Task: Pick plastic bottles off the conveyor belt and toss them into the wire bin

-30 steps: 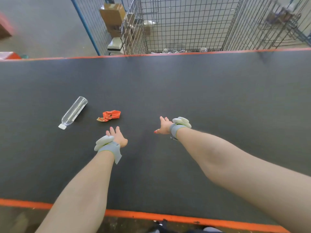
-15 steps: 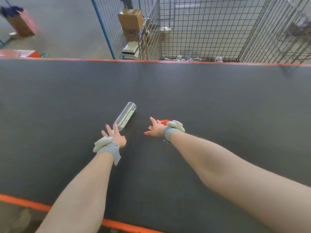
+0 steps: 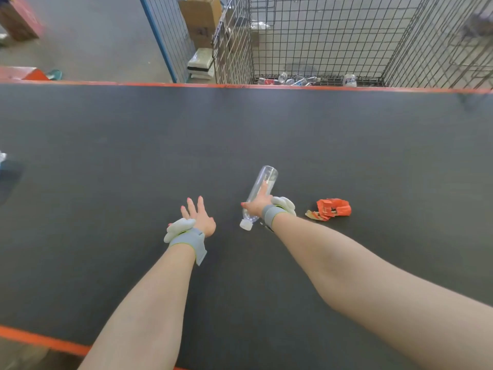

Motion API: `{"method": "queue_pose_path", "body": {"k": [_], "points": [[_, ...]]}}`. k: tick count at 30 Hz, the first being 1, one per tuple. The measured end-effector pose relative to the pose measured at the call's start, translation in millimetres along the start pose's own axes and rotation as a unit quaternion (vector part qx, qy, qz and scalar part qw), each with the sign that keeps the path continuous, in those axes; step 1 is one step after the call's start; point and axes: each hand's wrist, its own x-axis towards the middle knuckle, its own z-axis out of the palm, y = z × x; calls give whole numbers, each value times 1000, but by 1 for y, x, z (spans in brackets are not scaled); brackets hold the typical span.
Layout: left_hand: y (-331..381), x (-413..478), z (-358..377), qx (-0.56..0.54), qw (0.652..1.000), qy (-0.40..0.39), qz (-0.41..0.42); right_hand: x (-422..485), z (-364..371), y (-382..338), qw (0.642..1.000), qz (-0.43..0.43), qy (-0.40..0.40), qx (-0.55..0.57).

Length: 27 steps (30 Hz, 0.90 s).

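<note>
Squarely over its target, a sorter's right hand (image 3: 256, 203) grasps a clear plastic bottle (image 3: 268, 175) near the middle of the dark conveyor belt (image 3: 106, 156). The thumb sits on the bottle's left side and one finger lies along its top. Whether the bottle has left the belt cannot be told.

The bottle's long axis runs from its white cap (image 3: 246, 225), at the near end just left of the wrist, to its base at the far end, which leans a little right. The hand holds the half nearer the cap, and the base points roughly at the wire bin (image 3: 320, 36) beyond the belt's far orange edge (image 3: 160, 84).

The left hand (image 3: 198, 217) hovers just left of the bottle with fingers spread, holding nothing and not touching it. The right hand is therefore the one placed for the throw, which would likely carry forward along the bottle's own line and over the far edge.

Several bottles (image 3: 293, 80) lie on the bin floor. A crumpled orange wrapper (image 3: 332, 208) rests on the belt just right of the right wrist. It is no part of the job. Both wrists wear grey bands.
</note>
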Motion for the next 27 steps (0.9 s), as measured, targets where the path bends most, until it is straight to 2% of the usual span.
{"method": "queue_pose_path", "body": {"k": [6,10,13,17,20,21,23,25,27], "points": [[42,14,3,3,1000,-5,21,27,-26,43,994,77,84,6],[84,31,-5,-2,1000,-3,29,48,-49,34,982,64,103,144],[129,45,-19,-35,998,6,53,74,-85,13,959,64,80,263],[185,82,-42,-65,995,33,73,156,-174,-44,904,-3,83,418],[208,102,-56,-85,992,54,81,208,-256,-94,872,-75,101,473],[218,112,-59,-90,991,57,81,227,-276,-107,870,-82,98,475],[227,121,-61,-96,990,58,80,230,-295,-120,892,-90,97,432],[232,126,-57,-89,991,53,83,228,-290,-118,908,-116,114,385],[231,123,-50,-81,992,43,86,230,-262,-98,929,-87,120,339]]}}
